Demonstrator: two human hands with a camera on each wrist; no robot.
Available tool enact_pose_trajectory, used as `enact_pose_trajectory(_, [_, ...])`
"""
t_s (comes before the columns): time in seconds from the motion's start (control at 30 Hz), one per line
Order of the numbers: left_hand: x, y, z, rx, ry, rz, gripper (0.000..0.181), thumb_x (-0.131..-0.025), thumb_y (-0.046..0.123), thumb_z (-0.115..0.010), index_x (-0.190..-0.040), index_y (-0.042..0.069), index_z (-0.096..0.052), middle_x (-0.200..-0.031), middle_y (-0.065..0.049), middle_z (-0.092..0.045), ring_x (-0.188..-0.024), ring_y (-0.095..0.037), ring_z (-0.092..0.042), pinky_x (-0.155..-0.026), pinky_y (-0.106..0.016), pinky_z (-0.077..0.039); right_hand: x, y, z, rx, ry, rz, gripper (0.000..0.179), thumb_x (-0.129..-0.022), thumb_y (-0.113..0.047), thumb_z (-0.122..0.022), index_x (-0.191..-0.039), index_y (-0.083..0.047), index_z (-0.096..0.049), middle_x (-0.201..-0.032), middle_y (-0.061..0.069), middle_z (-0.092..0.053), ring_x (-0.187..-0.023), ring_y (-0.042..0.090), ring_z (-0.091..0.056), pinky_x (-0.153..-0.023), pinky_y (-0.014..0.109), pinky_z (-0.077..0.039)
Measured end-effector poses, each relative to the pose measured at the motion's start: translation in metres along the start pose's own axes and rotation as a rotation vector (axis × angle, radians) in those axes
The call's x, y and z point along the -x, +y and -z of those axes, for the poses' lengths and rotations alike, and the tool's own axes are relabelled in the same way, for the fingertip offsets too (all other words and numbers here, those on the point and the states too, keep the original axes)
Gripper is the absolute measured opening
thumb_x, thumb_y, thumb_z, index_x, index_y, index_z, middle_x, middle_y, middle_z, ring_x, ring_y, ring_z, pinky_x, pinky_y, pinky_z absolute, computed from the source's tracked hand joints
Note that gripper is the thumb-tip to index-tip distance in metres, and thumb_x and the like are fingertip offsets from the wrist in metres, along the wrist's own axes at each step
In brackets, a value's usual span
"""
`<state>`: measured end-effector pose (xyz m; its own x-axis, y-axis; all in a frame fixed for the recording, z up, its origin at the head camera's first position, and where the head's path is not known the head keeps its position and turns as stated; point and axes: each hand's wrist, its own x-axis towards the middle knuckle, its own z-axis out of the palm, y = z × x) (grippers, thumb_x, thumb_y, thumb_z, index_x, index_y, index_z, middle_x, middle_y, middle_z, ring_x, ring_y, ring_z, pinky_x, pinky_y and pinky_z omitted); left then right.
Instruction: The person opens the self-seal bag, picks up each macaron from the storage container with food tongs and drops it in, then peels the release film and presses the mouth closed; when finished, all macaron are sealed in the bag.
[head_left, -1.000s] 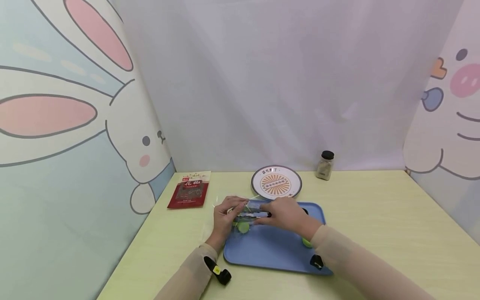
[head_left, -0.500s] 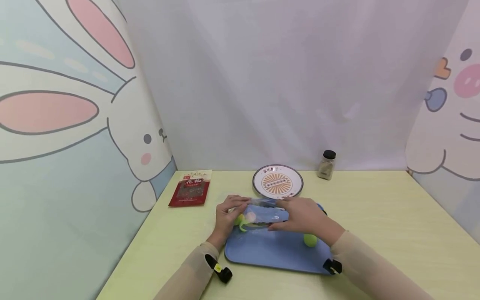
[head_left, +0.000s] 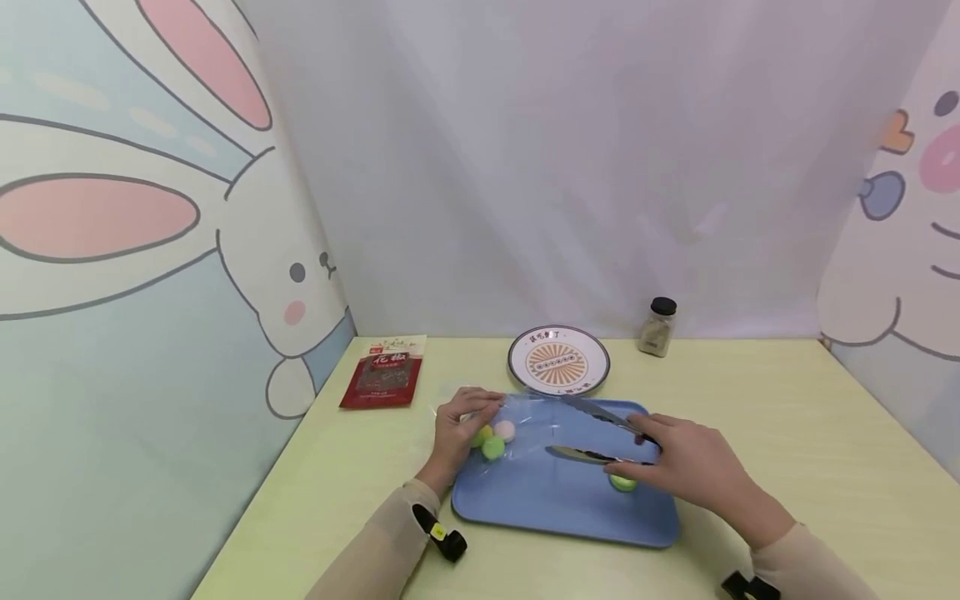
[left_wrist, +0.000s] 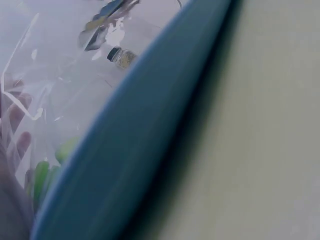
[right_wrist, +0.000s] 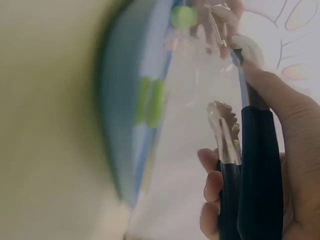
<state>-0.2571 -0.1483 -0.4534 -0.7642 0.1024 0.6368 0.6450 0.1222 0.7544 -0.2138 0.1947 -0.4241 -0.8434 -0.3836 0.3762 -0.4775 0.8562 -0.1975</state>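
Tongs (head_left: 597,412) with dark handles are held in my right hand (head_left: 693,462), their two arms spread apart above the blue tray (head_left: 555,504). Nothing sits between the tong tips. My left hand (head_left: 456,429) pinches a clear plastic bag (head_left: 531,414) at the tray's left side. Through the film show a green macaron (head_left: 492,448), a pink macaron (head_left: 505,431) and something yellow, close to the left fingers. Another green macaron (head_left: 623,482) stands on the tray below the right hand; the right wrist view shows it on edge (right_wrist: 156,102). The left wrist view shows little of the hand.
A round plate (head_left: 558,367) with an orange ray pattern lies behind the tray. Farther right stands a small jar (head_left: 657,332) with a black lid. A red seasoning packet (head_left: 384,375) lies at the back left. A pale curtain (head_left: 555,167) closes off the back.
My right hand has drawn the tongs out of the bag toward the right, and their arms now stand wider apart. A pink macaron shows in the bag. The left hand has stayed nearly still.
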Motion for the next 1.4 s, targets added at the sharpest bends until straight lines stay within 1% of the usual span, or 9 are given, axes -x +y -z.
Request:
enact_pose_trajectory(0.23, [-0.001,0.0,0.0,-0.012,-0.006,0.004,0.011,-0.089,-0.002,-0.071,-0.095,-0.012,-0.074,-0.104,-0.027,-0.072,-0.104,-0.048,-0.061,-0.104,-0.043,-0.042,0.041,0.043,-0.004,-0.078,0.049,-0.066,0.051,-0.068,-0.07,-0.08,-0.097,-0.029,-0.068,-0.069,-0.02,-0.049,-0.053,-0.003,-0.037,-0.045,0.022,-0.031])
enact_pose_trajectory(0.3, [-0.001,0.0,0.001,-0.016,-0.011,-0.002,0.012,-0.089,-0.002,-0.072,-0.096,-0.011,-0.074,-0.104,-0.028,-0.072,-0.104,-0.048,-0.061,-0.103,-0.041,-0.043,0.049,0.052,-0.005,-0.104,0.052,-0.058,0.049,-0.067,-0.066,-0.083,-0.097,-0.03,-0.067,-0.066,-0.02,-0.046,-0.053,-0.003,-0.036,-0.046,0.021,-0.03])
enact_pose_trajectory(0.4, [0.0,0.001,0.003,-0.015,-0.007,-0.009,0.01,-0.089,-0.001,-0.072,-0.096,-0.009,-0.075,-0.103,-0.028,-0.072,-0.103,-0.048,-0.061,-0.101,-0.037,-0.044,0.057,0.06,-0.004,-0.112,0.05,-0.008,0.05,-0.066,-0.065,-0.085,-0.099,-0.031,-0.068,-0.069,-0.023,-0.048,-0.055,-0.006,-0.037,-0.047,0.02,-0.03])
enact_pose_trajectory(0.5, [-0.001,0.002,0.003,-0.01,-0.004,-0.016,0.009,-0.089,-0.003,-0.072,-0.096,-0.007,-0.076,-0.103,-0.028,-0.072,-0.103,-0.048,-0.061,-0.102,-0.038,-0.043,0.059,0.063,-0.001,-0.094,0.073,0.07,0.055,-0.064,-0.064,-0.086,-0.104,-0.03,-0.069,-0.078,-0.026,-0.053,-0.058,-0.009,-0.038,-0.048,0.019,-0.031])
enact_pose_trajectory(0.63, [-0.002,0.003,0.003,-0.009,-0.004,-0.026,0.008,-0.089,-0.004,-0.071,-0.096,-0.007,-0.076,-0.102,-0.026,-0.072,-0.102,-0.047,-0.061,-0.103,-0.039,-0.043,0.06,0.068,0.006,-0.068,0.104,0.112,0.058,-0.063,-0.063,-0.088,-0.106,-0.03,-0.068,-0.083,-0.027,-0.055,-0.059,-0.01,-0.037,-0.049,0.019,-0.031])
enact_pose_trajectory(0.77, [-0.002,0.002,0.002,-0.008,-0.002,-0.024,0.009,-0.089,-0.003,-0.071,-0.096,-0.006,-0.076,-0.102,-0.026,-0.073,-0.102,-0.045,-0.062,-0.099,-0.035,-0.044,0.062,0.075,0.009,-0.048,0.109,0.131,0.058,-0.062,-0.061,-0.089,-0.105,-0.029,-0.067,-0.083,-0.025,-0.055,-0.057,-0.011,-0.035,-0.049,0.019,-0.03])
enact_pose_trajectory(0.93, [-0.001,0.0,0.001,-0.005,0.003,-0.017,0.009,-0.089,-0.005,-0.071,-0.096,-0.007,-0.076,-0.102,-0.025,-0.073,-0.101,-0.044,-0.062,-0.097,-0.03,-0.045,0.062,0.078,0.006,-0.016,0.092,0.147,0.058,-0.062,-0.067,-0.086,-0.103,-0.028,-0.068,-0.082,-0.026,-0.052,-0.057,-0.01,-0.032,-0.049,0.018,-0.029])
enact_pose_trajectory(1.23, [0.001,-0.002,0.001,-0.021,-0.002,0.001,0.01,-0.09,-0.002,-0.071,-0.097,-0.008,-0.075,-0.102,-0.025,-0.073,-0.102,-0.044,-0.062,-0.098,-0.031,-0.044,0.065,0.078,-0.003,-0.003,0.054,0.13,0.063,-0.064,-0.07,-0.082,-0.106,-0.025,-0.071,-0.084,-0.025,-0.054,-0.055,-0.009,-0.03,-0.048,0.019,-0.029])
enact_pose_trajectory(1.4, [0.002,-0.004,0.001,-0.006,-0.002,0.014,0.009,-0.09,-0.002,-0.071,-0.096,-0.006,-0.075,-0.102,-0.025,-0.073,-0.102,-0.043,-0.062,-0.096,-0.031,-0.044,0.065,0.077,-0.005,0.003,0.064,0.135,0.063,-0.064,-0.071,-0.082,-0.104,-0.025,-0.07,-0.084,-0.026,-0.054,-0.056,-0.009,-0.03,-0.048,0.019,-0.029])
